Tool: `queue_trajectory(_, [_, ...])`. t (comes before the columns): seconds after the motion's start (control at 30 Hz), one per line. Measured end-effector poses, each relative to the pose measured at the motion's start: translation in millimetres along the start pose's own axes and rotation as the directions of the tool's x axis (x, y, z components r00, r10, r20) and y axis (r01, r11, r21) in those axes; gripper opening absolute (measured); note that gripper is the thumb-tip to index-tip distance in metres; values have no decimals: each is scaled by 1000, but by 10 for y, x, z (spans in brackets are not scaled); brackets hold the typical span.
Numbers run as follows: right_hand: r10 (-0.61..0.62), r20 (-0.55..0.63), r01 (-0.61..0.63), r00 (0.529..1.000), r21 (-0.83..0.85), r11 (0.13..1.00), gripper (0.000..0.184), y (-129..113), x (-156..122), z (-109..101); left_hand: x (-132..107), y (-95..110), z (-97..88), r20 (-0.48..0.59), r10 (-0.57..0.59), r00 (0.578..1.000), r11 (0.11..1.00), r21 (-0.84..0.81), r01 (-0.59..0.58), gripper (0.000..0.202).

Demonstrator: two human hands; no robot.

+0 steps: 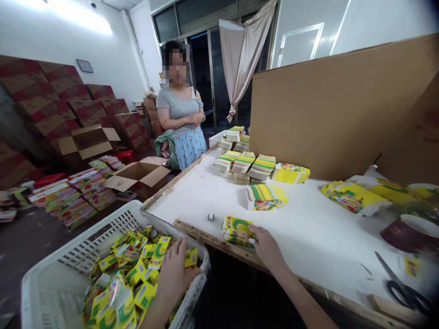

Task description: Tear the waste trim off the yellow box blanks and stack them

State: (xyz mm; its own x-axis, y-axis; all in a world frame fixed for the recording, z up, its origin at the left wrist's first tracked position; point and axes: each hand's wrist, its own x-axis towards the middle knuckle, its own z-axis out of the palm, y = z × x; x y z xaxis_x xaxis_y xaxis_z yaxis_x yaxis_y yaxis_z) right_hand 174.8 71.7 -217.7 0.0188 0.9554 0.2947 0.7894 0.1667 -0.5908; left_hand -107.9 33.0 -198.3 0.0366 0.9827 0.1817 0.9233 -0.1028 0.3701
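Observation:
My left hand [174,274] is over the white plastic basket [44,285], its fingers spread and its thumb apart. Below it lies a loose heap of small yellow-and-green printed cartons [137,269]. At the table's near edge, my right hand [266,246] grips the right end of a small stack of flat yellow cartons [236,228], fingers on top and thumb low at the side. Just behind this stack is a larger bundle of cartons [262,197]. A small white spool [211,217] with dark ends rests to the left.
More carton stacks [243,163] stand farther back on the white table [185,192], before a tall cardboard sheet [336,109]. Scissors [399,285] and a dark red cup [409,233] lie right. A person [181,109] stands beyond; open boxes [137,176] are left.

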Motion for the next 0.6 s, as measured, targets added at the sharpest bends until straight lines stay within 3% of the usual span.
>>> queue_trajectory(0.13, [-4,12,4,1000,-19,1000,41,18,34,89,-91,118,200,157,123,980,941,-333,-65,44])
queue_trajectory(0.2, [6,-6,-6,1000,-19,1000,41,-7,32,74,-110,264,304,197,155,968,859,-510,-34,36])
queue_trajectory(0.27, [24,-31,-25,999,-17,1000,41,-58,16,26,-90,422,392,266,180,947,720,-691,57,37])
queue_trajectory(0.33, [67,-45,-64,997,71,995,40,-147,-24,-31,-27,589,453,348,213,913,503,-840,203,43])
queue_trajectory(0.43, [61,61,-80,996,403,912,37,-332,-134,-76,115,859,472,373,171,912,38,-927,373,41])
queue_trajectory(0.5, [-25,159,-79,987,612,787,37,-457,-222,-58,211,1037,438,341,96,935,-307,-883,354,34])
queue_trajectory(0.53, [-47,176,-89,983,690,719,37,-513,-263,-37,252,1118,414,330,64,942,-437,-839,324,32])
queue_trajectory(0.6, [-55,179,-114,982,804,584,38,-606,-334,13,317,1251,365,323,-1,947,-591,-764,260,31])
